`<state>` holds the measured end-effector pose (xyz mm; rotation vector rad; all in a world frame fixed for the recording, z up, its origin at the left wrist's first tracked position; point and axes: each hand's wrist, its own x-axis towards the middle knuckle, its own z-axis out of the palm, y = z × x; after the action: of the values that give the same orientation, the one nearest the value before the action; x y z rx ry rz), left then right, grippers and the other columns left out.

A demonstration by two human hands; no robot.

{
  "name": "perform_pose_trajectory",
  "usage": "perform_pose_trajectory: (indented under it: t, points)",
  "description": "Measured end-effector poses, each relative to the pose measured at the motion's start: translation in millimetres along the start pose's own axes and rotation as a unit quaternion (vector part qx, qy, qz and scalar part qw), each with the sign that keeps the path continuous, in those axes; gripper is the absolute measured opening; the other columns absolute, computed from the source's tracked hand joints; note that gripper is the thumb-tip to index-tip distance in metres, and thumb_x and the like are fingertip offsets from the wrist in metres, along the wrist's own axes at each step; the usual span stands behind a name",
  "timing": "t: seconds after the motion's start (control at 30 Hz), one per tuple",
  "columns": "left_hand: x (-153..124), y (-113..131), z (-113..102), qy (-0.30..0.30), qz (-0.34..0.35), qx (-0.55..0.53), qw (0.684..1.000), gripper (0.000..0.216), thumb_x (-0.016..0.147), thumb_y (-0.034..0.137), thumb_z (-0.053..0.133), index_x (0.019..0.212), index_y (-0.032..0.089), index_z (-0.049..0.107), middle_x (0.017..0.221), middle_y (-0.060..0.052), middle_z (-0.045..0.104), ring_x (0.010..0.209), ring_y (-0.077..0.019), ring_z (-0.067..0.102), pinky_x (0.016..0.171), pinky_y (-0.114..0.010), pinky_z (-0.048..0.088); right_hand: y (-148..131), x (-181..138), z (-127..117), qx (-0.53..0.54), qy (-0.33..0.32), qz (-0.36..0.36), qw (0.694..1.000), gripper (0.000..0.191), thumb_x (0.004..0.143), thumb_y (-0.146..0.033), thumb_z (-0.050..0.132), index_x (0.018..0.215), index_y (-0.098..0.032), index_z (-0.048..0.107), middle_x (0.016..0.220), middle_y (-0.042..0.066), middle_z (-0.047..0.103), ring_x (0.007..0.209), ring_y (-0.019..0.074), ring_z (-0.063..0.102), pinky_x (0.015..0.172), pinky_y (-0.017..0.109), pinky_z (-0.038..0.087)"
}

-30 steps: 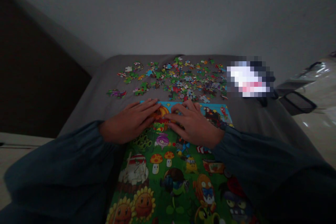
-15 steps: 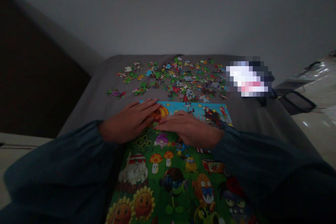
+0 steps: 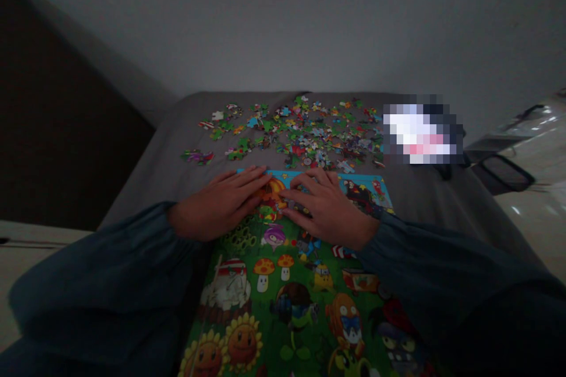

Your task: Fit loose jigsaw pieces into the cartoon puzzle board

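A long cartoon picture sheet, green with a blue strip along its far end, lies in front of me. My left hand rests on its upper left part, fingers stretched out together beside the orange pumpkin picture. On the upper middle of the sheet is my right hand, its fingers spread and slightly bent, touching the blue strip. Neither hand shows anything held; what lies under the right palm is hidden. Loose jigsaw pieces are scattered just beyond the sheet's far edge.
Everything lies on a grey cloth-covered surface against a pale wall. A blurred-out bright object stands at the back right. Past it are a dark-framed object and shiny clear plastic. A small purple piece cluster sits apart at left.
My right hand has shifted farther up the sheet, its fingers now spread rather than lying together. My left hand has stayed nearly still. The view has moved very slightly.
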<state>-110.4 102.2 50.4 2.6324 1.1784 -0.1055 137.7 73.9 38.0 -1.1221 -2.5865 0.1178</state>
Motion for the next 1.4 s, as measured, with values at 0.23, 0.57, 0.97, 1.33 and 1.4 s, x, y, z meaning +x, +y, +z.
perform_pose_trajectory:
  t: [0.23, 0.57, 0.97, 1.33, 1.4]
  points:
    - [0, 0, 0, 0.001, 0.007, 0.009, 1.0, 0.061, 0.104, 0.051, 0.011, 0.154, 0.02, 0.031, 0.162, -0.008, 0.023, 0.148, -0.0254, 0.026, 0.118, -0.049, 0.026, -2, 0, -2, -0.014, 0.012, 0.025, 1.0, 0.034, 0.1, -0.04, 0.047, 0.126, -0.024, 0.062, 0.128, 0.009, 0.058, 0.116, 0.0291, 0.043, 0.092, 0.045, 0.035]
    - [0, -1, 0, 0.0, 0.003, 0.008, 1.0, 0.059, 0.104, 0.048, 0.014, 0.155, 0.022, 0.029, 0.162, -0.007, 0.022, 0.148, -0.0248, 0.025, 0.118, -0.048, 0.025, 1, 2, 2, -0.001, 0.036, 0.058, 0.998, 0.03, 0.1, -0.025, 0.046, 0.123, -0.025, 0.065, 0.123, 0.007, 0.061, 0.113, 0.0277, 0.043, 0.092, 0.044, 0.035]
    - [1, 5, -3, -0.001, -0.007, 0.021, 1.0, 0.056, 0.105, 0.044, 0.015, 0.153, 0.021, 0.033, 0.161, -0.006, 0.024, 0.147, -0.0253, 0.027, 0.118, -0.047, 0.027, 3, 8, 4, 0.006, 0.024, 0.066, 0.997, 0.025, 0.095, -0.04, 0.057, 0.108, -0.021, 0.068, 0.116, 0.008, 0.062, 0.111, 0.0277, 0.044, 0.092, 0.043, 0.035]
    - [0, 7, -3, 0.061, -0.016, 0.038, 0.997, 0.052, 0.103, 0.044, 0.026, 0.146, 0.024, 0.044, 0.158, -0.004, 0.035, 0.148, -0.0307, 0.022, 0.118, -0.057, 0.021, 3, 8, 4, 0.016, 0.039, 0.067, 0.997, 0.027, 0.095, -0.04, 0.058, 0.114, -0.024, 0.068, 0.117, 0.007, 0.063, 0.113, 0.0271, 0.045, 0.093, 0.043, 0.034]
    - [0, 9, -5, 0.085, -0.022, 0.054, 0.995, 0.049, 0.102, 0.043, 0.027, 0.144, 0.026, 0.047, 0.157, -0.002, 0.036, 0.149, -0.0319, 0.018, 0.118, -0.06, 0.018, 3, 8, 3, 0.02, 0.043, 0.071, 0.996, 0.026, 0.094, -0.038, 0.059, 0.113, -0.024, 0.069, 0.117, 0.006, 0.063, 0.112, 0.0272, 0.045, 0.093, 0.043, 0.034]
